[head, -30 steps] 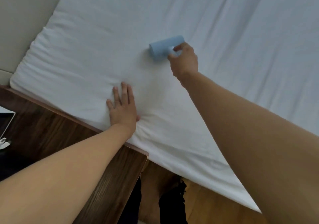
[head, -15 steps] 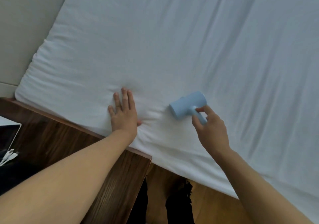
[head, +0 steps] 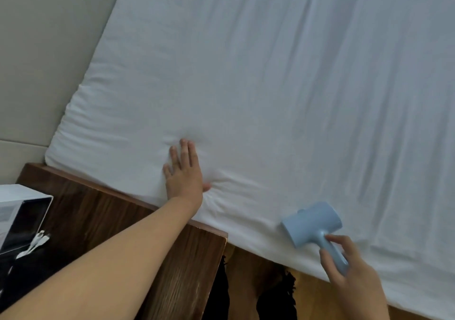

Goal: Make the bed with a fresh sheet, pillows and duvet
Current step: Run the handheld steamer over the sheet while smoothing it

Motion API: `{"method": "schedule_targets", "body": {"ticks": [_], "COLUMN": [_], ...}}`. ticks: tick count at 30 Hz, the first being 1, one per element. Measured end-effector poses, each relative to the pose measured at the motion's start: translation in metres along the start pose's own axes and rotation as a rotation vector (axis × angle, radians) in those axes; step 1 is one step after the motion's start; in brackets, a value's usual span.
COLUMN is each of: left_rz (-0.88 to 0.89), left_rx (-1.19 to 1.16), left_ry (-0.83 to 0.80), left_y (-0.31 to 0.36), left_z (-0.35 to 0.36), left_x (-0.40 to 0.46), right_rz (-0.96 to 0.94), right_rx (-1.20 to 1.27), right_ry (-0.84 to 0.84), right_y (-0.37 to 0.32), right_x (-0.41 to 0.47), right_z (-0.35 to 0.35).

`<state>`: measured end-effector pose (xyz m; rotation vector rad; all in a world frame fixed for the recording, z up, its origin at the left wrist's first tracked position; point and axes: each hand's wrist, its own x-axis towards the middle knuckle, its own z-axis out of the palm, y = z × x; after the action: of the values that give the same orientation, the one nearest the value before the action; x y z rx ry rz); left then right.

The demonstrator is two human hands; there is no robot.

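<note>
At the near edge of the bed, low on the right, the pale blue roller [head: 310, 223] was held by the right hand [head: 352, 275], whose fingers and thumb were curled round the handle. The handle ran up and to the left from the palm, and the drum lay crosswise at its far end, over the white sheet [head: 283, 78] just inside the mattress edge; whether the drum was touching the cloth could not be told. The drum's long axis was set roughly along the bed's edge, so a stroke away from the body would, it was judged, carry it square across the sheet.

Farther in and to the left, the left hand [head: 183, 174] was laid flat on the sheet, fingers straight and close together, nothing being gripped. Small creases were gathered round it. The roller lay to its right and nearer the body, well apart from it. The right hand was therefore the one placed to drive the next pass, while the left was judged to be pinning the cloth.

Beyond both hands the sheet was spread over the mattress with long shallow folds running away toward the far side. No pillows or duvet were seen.
</note>
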<state>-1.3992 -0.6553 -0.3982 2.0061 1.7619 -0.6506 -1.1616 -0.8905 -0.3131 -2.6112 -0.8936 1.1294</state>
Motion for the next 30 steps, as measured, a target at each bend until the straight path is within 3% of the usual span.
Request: {"method": "schedule_targets", "body": {"ticks": [5,7,9,13,16,22,26,30], "left_rz": [0.117,0.084,-0.026,-0.191,-0.160,-0.069,-0.057,-0.049], "left_rx": [-0.024,-0.034,-0.088,-0.266,-0.334,-0.294,-0.238,-0.197], "left_ry": [0.247,0.325,0.274,0.181,0.174,0.148,0.127,0.098], "left_y": [-0.031,-0.054,-0.076,-0.129,-0.161,-0.177,-0.176,-0.180], "left_z": [-0.020,-0.031,-0.042,-0.061,-0.067,-0.058,-0.059,-0.060], "left_x": [0.002,0.013,0.032,0.069,0.080,0.084,0.086,0.085], "right_rz": [-0.082,-0.190,-0.209,-0.345,-0.464,-0.508,-0.426,-0.422], "right_rx": [-0.072,-0.078,0.033,0.164,0.168,0.190,0.165,0.087], "right_ry": [0.038,0.156,0.201,0.094,0.092,-0.010,-0.081,-0.047], "right_y": [-0.006,-0.034,-0.062,-0.142,-0.208,-0.327,-0.355,-0.336], "right_x": [0.010,0.012,0.016,0.052,0.089,0.167,0.199,0.197], "right_z": [0.004,0.001,0.004,0.010,0.020,0.044,0.061,0.064]}}
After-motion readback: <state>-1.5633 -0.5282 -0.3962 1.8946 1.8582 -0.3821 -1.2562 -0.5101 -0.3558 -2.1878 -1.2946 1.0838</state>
